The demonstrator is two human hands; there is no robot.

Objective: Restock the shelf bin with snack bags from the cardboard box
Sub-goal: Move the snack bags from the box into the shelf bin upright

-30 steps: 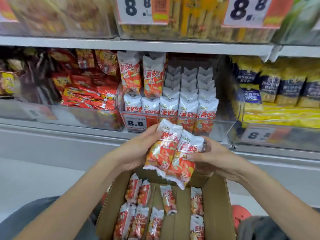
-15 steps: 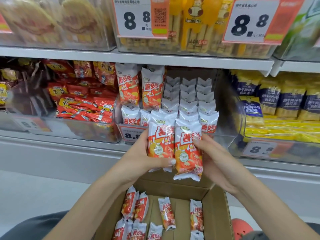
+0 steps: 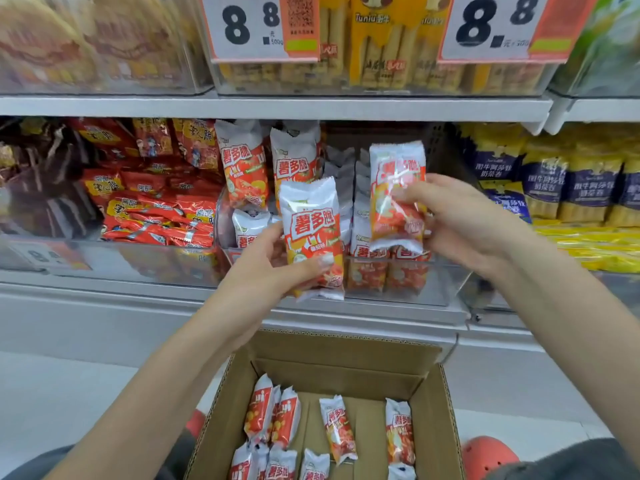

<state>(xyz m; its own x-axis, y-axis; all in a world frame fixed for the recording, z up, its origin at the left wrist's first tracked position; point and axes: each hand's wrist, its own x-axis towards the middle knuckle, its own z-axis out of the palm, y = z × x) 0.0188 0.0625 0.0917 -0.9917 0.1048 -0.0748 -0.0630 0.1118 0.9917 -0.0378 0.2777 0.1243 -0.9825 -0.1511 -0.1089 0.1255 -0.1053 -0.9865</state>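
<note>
My left hand (image 3: 266, 271) grips one white-and-orange snack bag (image 3: 311, 233) upright in front of the clear shelf bin (image 3: 398, 292). My right hand (image 3: 464, 220) holds a second snack bag (image 3: 396, 195) higher, over the right side of the bin. Inside the bin stand rows of the same bags, with two taller ones (image 3: 246, 168) at its back left. Below, the open cardboard box (image 3: 346, 358) holds several more bags (image 3: 337, 427) lying on its bottom.
Red snack packs (image 3: 156, 206) fill the bin to the left, yellow-and-blue packs (image 3: 554, 181) the bin to the right. A shelf (image 3: 277, 107) with price tags (image 3: 256, 26) runs just above. Orange shoes (image 3: 485, 455) show beside the box.
Both hands rose from above the box to the bin and drew apart. The two bags, held side by side before, are now separate, the right one higher.
</note>
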